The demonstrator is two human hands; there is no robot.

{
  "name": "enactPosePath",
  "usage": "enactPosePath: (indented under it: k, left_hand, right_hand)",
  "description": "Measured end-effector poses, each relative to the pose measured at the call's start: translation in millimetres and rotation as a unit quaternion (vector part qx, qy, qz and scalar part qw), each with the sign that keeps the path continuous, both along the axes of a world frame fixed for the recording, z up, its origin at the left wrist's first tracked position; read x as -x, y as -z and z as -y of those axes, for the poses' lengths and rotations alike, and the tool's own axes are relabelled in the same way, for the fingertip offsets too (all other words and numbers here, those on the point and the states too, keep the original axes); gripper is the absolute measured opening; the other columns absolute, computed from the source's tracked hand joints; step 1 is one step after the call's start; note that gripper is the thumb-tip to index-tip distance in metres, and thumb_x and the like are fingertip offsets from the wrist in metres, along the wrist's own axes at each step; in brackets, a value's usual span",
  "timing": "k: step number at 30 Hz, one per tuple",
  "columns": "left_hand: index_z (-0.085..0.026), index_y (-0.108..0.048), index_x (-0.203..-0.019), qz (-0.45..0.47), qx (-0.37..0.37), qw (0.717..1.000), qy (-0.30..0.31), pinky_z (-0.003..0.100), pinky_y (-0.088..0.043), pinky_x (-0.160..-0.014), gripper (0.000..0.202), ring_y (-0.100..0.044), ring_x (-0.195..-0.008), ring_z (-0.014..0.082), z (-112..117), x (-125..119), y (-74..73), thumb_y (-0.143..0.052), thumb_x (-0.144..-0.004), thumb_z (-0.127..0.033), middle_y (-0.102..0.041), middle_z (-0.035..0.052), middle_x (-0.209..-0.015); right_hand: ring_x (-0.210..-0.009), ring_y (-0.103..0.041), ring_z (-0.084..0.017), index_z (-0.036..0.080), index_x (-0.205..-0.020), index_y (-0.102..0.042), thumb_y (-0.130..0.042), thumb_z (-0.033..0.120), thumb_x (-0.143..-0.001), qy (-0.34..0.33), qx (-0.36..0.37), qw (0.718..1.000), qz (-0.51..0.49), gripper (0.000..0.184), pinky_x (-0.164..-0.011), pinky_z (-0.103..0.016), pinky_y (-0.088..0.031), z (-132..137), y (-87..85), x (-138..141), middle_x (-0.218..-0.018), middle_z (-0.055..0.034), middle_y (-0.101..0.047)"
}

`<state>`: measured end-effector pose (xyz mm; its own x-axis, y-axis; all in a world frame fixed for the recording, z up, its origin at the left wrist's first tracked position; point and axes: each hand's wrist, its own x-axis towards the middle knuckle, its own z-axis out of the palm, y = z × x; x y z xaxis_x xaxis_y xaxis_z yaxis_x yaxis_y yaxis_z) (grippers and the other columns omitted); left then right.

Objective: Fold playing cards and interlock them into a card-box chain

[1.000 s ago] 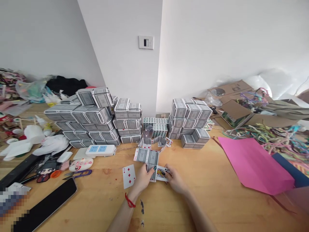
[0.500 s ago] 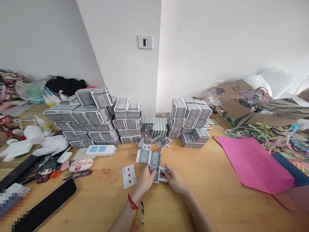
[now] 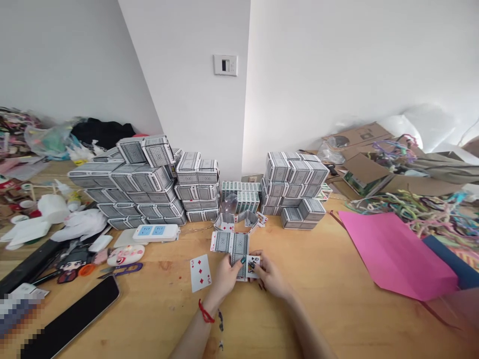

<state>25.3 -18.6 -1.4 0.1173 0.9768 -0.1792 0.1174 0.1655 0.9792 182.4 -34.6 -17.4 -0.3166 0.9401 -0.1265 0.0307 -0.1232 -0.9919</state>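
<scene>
Grey-backed playing cards (image 3: 240, 243), joined in a cross-like shape, lie in front of me. My left hand (image 3: 227, 275) grips their near part, thumb on top. A face-up queen card (image 3: 253, 267) sticks out at the right of this piece, pinched between the thumb and fingers of my right hand (image 3: 270, 275). Whether the queen is joined to the grey cards I cannot tell. Left of my left hand a three of diamonds (image 3: 201, 273) lies face up on the table. Just beyond the cross, folded card rings (image 3: 251, 219) stand open.
Stacked card blocks stand in a left pile (image 3: 142, 177), a middle pile (image 3: 197, 184) and a right pile (image 3: 295, 174). A power strip (image 3: 156, 233), purple-handled scissors (image 3: 127, 269) and a phone (image 3: 71, 319) are at left. Pink paper (image 3: 396, 254) and yarn (image 3: 415, 212) lie at right.
My right hand has shifted slightly and its fingers now curl further under the queen card, which has moved a little. The left hand stays nearly in place.
</scene>
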Motion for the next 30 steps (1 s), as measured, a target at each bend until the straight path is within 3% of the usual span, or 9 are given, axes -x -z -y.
enactPosePath:
  k: [6,25,30]
  left_hand:
    - [-0.013,-0.058,-0.096,-0.026,0.004,0.999,-0.019,0.034,-0.043,-0.081,0.030,-0.060,-0.092,0.0241,-0.4,1.8,-5.2,-0.054,-0.070,-0.028,-0.065,0.0120,-0.101]
    - [-0.015,-0.058,-0.093,-0.056,-0.003,0.998,-0.033,0.034,-0.040,-0.082,0.024,-0.058,-0.093,0.0239,7.3,-7.8,-8.0,-0.050,-0.072,-0.023,-0.064,0.0121,-0.101]
    - [-0.014,-0.059,-0.091,0.018,0.005,0.998,-0.061,0.035,-0.043,-0.079,0.024,-0.060,-0.090,0.0240,5.5,-8.0,-0.9,-0.055,-0.071,-0.027,-0.065,0.0122,-0.100]
  right_hand:
    - [-0.030,-0.040,-0.006,0.019,-0.074,-0.042,-0.035,0.058,-0.078,0.024,0.011,0.999,0.042,0.039,-0.031,-0.019,-0.028,-0.1,2.5,2.8,-0.051,0.0052,-0.053]
    - [-0.028,-0.039,-0.005,0.019,-0.070,-0.043,-0.036,0.055,-0.079,0.068,0.019,0.994,0.078,0.038,-0.030,-0.017,-0.026,2.6,7.5,9.8,-0.046,0.0065,-0.048]
    - [-0.030,-0.039,-0.006,0.019,-0.066,-0.045,-0.039,0.057,-0.077,0.127,-0.017,0.989,0.068,0.040,-0.031,-0.018,-0.028,2.7,5.8,14.0,-0.044,0.0062,-0.046]
